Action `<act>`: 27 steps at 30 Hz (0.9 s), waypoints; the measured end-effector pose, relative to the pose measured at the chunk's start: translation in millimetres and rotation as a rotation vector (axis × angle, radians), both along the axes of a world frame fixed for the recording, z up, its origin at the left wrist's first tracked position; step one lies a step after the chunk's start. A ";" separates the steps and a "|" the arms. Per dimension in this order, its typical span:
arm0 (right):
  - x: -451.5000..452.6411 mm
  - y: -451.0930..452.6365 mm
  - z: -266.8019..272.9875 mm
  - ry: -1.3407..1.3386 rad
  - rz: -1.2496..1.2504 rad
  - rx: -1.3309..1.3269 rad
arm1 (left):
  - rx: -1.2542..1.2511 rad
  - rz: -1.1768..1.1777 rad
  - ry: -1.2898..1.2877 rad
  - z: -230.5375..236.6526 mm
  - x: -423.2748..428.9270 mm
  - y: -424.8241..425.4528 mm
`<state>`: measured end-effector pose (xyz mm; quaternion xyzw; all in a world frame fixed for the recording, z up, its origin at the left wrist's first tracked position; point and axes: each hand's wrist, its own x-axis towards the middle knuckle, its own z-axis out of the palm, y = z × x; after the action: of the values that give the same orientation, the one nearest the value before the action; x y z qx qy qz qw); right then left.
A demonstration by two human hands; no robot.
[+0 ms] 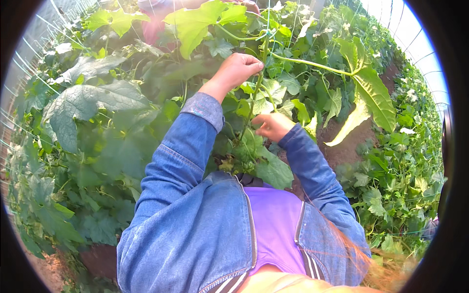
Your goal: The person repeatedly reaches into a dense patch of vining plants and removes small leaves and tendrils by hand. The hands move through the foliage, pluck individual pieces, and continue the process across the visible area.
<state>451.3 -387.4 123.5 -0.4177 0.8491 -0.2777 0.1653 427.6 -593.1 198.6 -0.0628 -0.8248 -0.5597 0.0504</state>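
My left hand [242,69] is raised at the upper middle, thumb and fingertips pinched together against the upright stem of a climbing vine [256,86]. Whether they grip the stem itself or something thin beside it is unclear. Lower down, my right hand [273,126] is just right of the same stem, its fingers bent and slightly blurred; I cannot tell if it holds anything. Above my left hand, a teal string [268,33] is tied round the stem. A long leaf stalk [311,63] runs right from there to a large drooping leaf [372,93].
Dense leafy vines [110,143] surround me on the left and ahead, with more plants [395,164] at the right. Brown soil [339,141] shows between them. Thin strings [27,62] rise at the left. Another person [154,27] is behind the leaves at the top.
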 end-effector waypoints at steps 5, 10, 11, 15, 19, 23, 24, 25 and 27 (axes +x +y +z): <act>-21.3 11.5 104.0 0.048 -0.230 -1.026 | 0.000 0.045 0.098 -8.5 -4.6 16.2; -68.3 -17.6 140.1 0.364 -0.385 -0.618 | -0.168 0.254 0.281 -16.8 -13.4 25.9; -74.1 -18.0 138.1 0.425 -0.310 -0.660 | -0.190 0.285 0.310 -17.6 -15.6 25.7; -87.5 -14.7 129.9 0.527 -0.289 -0.626 | -0.292 0.324 0.390 -16.9 -20.4 28.4; -83.6 -17.0 133.6 0.564 -0.335 -0.493 | -0.188 0.244 0.220 -12.1 -17.7 26.1; -71.5 -18.5 151.4 0.073 -0.244 -0.740 | -0.396 0.384 0.374 -10.6 -16.5 16.9; -67.3 -14.4 156.9 -0.168 -0.214 -0.827 | -0.615 0.506 0.507 -11.4 -15.8 15.3; -63.3 -5.0 163.7 -0.316 -0.080 -0.945 | -0.533 0.477 0.495 -11.5 -16.4 13.3; -55.7 3.7 174.5 -0.401 -0.058 -1.046 | -0.385 0.440 0.468 -9.9 -17.5 11.8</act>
<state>395.5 -383.7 298.0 -0.3597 0.5612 -0.7403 0.0868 410.0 -581.3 188.8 -0.0187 -0.8749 -0.3409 0.3436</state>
